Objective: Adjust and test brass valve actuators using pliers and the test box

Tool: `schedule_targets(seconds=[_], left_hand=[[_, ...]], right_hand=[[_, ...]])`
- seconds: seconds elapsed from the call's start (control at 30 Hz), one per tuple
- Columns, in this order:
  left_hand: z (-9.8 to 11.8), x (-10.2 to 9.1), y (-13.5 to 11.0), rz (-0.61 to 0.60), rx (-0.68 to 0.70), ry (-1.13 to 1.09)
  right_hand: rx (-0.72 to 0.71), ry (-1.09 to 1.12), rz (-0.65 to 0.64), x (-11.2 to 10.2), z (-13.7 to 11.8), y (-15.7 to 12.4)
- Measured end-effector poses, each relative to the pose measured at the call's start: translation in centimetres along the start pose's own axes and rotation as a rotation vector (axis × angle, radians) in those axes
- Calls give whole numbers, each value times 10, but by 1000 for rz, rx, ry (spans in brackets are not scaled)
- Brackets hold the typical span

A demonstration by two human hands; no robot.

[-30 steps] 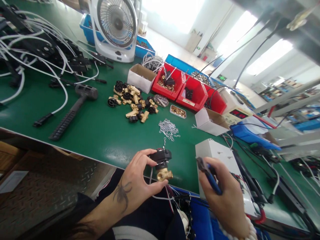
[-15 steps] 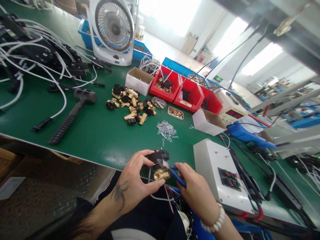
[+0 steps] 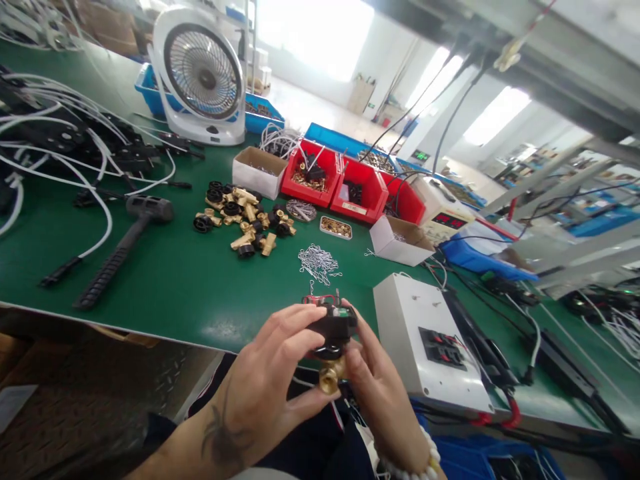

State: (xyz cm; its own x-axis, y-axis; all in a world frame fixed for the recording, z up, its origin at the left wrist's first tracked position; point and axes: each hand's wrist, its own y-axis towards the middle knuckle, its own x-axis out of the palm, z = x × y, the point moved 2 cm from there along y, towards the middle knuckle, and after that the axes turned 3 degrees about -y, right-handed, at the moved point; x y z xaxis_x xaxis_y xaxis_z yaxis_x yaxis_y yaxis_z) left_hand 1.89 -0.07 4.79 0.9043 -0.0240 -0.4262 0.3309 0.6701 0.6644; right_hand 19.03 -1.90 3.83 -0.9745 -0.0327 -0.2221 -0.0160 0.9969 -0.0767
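Close above the bench's front edge, both hands hold a brass valve (image 3: pixel 330 379) with a black plastic housing (image 3: pixel 334 325) on top. My left hand (image 3: pixel 280 363) has its fingers on the housing and its thumb under the brass body. On the right side of the same valve, my right hand (image 3: pixel 375 380) is closed around it. Red wire and a small green part show at the top of the housing. A pile of wire clips (image 3: pixel 319 263) lies just beyond the hands, with a single clip nearer to them.
Brass fittings with black collars (image 3: pixel 245 217) lie beyond, left of a small tray (image 3: pixel 336 227) of brass parts. A hammer (image 3: pixel 125 250) and tangled white cables lie left. A grey switch box (image 3: pixel 425 347) stands right. Red bins (image 3: pixel 313 170) and a fan (image 3: pixel 203 77) stand behind.
The blue-handled pliers have left my right hand and are out of sight; that hand now grips the valve. The valve has turned and is raised slightly. The view has shifted right.
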Motion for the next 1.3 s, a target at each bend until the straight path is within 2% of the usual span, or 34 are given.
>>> schedule_targets(seconds=[0.07, 0.17, 0.33, 0.5, 0.8, 0.97, 1.03, 1.1, 1.17, 1.23, 1.3], left_hand=[[6, 0, 5, -56, 45, 4], [11, 1, 11, -67, 28, -40], [21, 6, 17, -16, 55, -89], [30, 12, 20, 39, 34, -98], [30, 18, 14, 75, -31, -106], [25, 18, 9, 86, -117, -136], [20, 18, 6, 124, -192, -201], [13, 17, 3, 142, -346, -373], [5, 19, 1, 37, -545, -659], [0, 22, 0, -121, -700, -906], [-3, 23, 0, -143, -781, -958]], right_hand=[[16, 201, -7, 2, -5, -7], [-23, 309, 38, 0, -5, -15], [-97, 376, 47, -6, -8, -26], [-146, 408, 122, -8, -10, -33], [-69, 406, 181, 0, -2, -35], [-18, 447, 165, 6, 2, -29], [-37, 447, 160, 9, 2, -29], [-106, 397, 167, 9, -2, -30], [-190, 237, 131, 4, -14, -30], [-225, -65, 41, -10, -28, -27], [-221, -432, 16, -39, -40, -14]])
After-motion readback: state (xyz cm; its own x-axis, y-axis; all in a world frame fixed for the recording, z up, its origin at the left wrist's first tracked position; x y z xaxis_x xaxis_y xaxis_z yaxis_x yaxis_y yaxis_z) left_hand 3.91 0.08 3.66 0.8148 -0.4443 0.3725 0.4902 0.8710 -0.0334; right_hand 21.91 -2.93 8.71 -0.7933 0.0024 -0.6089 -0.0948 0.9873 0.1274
